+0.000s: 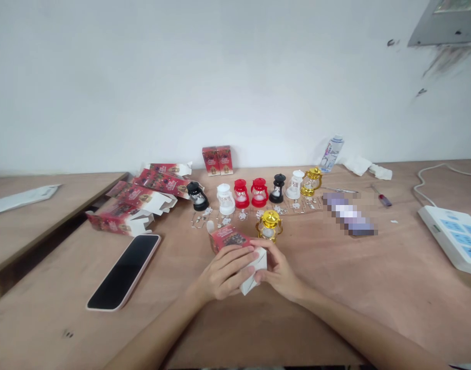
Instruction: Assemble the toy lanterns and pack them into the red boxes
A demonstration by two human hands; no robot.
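Note:
A red printed cardboard box [231, 236] is tilted between my hands, its white bottom flaps folded over and facing me. My left hand [225, 272] wraps over its near left side with the fingers across it. With thumb and fingers, my right hand [277, 270] grips the white end from the right. Just beyond the box stands a gold mini lantern [269, 225]. Behind it runs a row of small lanterns: black [198, 196], white [225, 199], red [241, 193] and another gold one [311, 182]. Small metal parts [242, 216] lie before the row.
Several flattened red boxes [131, 200] lie at the left. Two upright red boxes [217, 160] and a bottle [331, 153] stand by the wall. A phone [123, 272] lies near left; a screwdriver [384, 200] and white power strip [451, 236] are at the right.

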